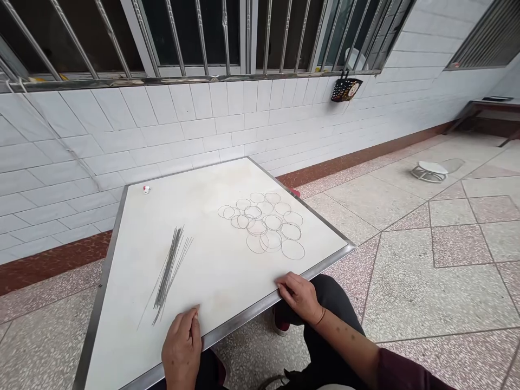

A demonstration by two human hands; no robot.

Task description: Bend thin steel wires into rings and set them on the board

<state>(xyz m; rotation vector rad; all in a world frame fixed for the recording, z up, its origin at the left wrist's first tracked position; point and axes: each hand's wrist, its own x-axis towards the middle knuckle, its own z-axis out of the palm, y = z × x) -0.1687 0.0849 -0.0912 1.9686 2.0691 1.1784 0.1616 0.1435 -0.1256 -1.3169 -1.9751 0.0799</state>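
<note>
My left hand (182, 342) rests by the near edge of a white table (195, 200), thumb and forefinger pressed together. My right hand (299, 295) lies on the metal rim farther right, also in a pinch. Whatever either hand may hold is too thin or hidden to make out. Beyond my left hand lies a loose bundle of thin, straight metal wires (168, 271). Several thin wire rings (293, 249) overlap in a spread group on the right half of the table, beyond my right hand.
A small white and red object (147, 189) sits near the table's far left corner. The far edge meets a white tiled wall (195, 130) below barred windows. A black patterned bag (346, 89) hangs there. A low round stool (429, 171) stands on the floor at right.
</note>
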